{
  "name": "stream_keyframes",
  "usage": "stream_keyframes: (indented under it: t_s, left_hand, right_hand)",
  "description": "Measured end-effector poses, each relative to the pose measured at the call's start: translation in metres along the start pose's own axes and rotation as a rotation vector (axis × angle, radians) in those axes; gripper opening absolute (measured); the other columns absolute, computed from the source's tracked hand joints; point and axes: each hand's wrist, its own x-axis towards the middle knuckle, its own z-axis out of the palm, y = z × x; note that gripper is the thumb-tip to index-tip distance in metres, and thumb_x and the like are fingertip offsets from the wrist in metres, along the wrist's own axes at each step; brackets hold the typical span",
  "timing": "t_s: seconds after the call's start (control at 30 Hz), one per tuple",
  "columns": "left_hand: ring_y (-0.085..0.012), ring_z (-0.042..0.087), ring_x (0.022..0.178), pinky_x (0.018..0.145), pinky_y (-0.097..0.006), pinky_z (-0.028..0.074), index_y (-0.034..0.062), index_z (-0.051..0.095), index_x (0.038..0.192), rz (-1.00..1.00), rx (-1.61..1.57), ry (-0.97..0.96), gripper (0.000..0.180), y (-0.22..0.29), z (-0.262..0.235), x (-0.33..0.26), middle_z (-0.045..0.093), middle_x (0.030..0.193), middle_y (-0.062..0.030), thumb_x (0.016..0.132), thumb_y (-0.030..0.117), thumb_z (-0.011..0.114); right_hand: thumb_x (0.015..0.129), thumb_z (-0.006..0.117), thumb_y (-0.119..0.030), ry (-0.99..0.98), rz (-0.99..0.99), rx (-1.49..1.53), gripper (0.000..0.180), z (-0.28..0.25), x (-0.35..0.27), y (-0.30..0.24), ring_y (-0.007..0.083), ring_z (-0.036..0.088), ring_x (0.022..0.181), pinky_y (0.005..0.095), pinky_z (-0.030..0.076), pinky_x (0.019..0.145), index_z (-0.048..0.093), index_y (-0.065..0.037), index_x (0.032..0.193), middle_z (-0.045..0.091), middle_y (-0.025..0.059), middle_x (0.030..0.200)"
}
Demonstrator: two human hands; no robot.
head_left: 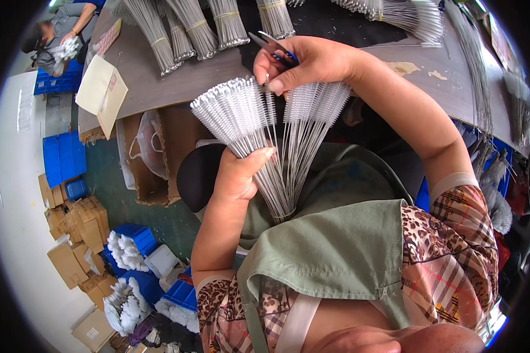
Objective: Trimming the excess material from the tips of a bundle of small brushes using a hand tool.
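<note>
My left hand [239, 172] is closed around the wire stems of a bundle of thin straw brushes [232, 112], bristle ends up. A second fan of the brushes [315, 109] leans to the right, and all the stems come together at a band over my lap. In my right hand [312, 63] is a pair of scissors [272, 46] with blue handles, blades pointing up and left. The right thumb and a finger meet at the tip of a single brush [270, 109] standing between the two groups.
Banded brush bundles [197, 26] lie along the far side of the table [147, 88]. An open notebook [102, 91] overhangs its left edge. Cardboard boxes [88, 220] and blue crates [132, 238] with white brushes stand at left. Another person [65, 35] handles white pieces at far left.
</note>
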Motion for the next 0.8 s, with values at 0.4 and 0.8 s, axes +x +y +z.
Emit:
stream_keyframes:
  t_s: [0.4,0.8]
  left_hand:
    - [-0.0198,0.062,0.071,0.066,-0.033,0.053,-0.0014,0.058,0.093,-0.009,0.0,0.008,0.019,0.004,0.006,-0.003,0.06,0.085,-0.0083,0.076,0.003,0.063]
    - [-0.0173,0.061,0.073,0.07,-0.031,0.053,-0.0023,0.053,0.104,-0.013,0.014,0.019,0.031,-0.001,0.008,0.003,0.059,0.086,-0.0074,0.075,-0.003,0.062]
  right_hand:
    - [0.079,0.071,-0.031,-0.033,-0.01,-0.071,0.033,-0.005,0.0,0.002,0.0065,0.051,0.068,0.022,0.043,0.064,0.051,-0.005,0.079,0.048,-0.003,0.067]
    - [0.092,0.053,-0.035,-0.044,-0.058,-0.294,0.036,-0.006,0.003,0.0,0.01,0.053,0.068,0.0241,0.042,0.066,0.054,-0.003,0.076,0.058,0.0014,0.069]
